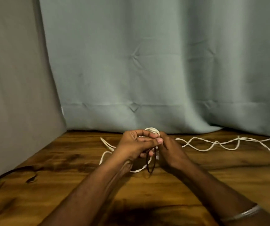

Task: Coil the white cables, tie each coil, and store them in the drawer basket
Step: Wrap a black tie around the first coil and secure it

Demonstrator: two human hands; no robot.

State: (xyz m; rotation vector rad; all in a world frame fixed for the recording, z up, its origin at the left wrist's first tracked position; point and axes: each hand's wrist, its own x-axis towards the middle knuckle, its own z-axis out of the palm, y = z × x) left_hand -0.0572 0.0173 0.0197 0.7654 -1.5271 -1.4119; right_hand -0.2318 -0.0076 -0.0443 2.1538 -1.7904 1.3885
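A coil of white cable (152, 130) stands upright between my two hands above the wooden table (212, 168). My left hand (136, 145) grips the coil's left side, thumb pressed across toward the right. My right hand (170, 152) holds the coil's right side. A thin dark band (151, 165) hangs in a loop below my fingers, held with the coil. Part of the same cable loops down onto the table beneath my hands (105, 154). A second loose white cable (225, 144) trails in waves across the table to the right edge. The coil's middle is hidden by my fingers.
A grey-green curtain (147, 70) hangs right behind the table's far edge. A grey wall (13, 95) closes the left side. A silver bangle (243, 213) sits on my right forearm. No drawer or basket is in view.
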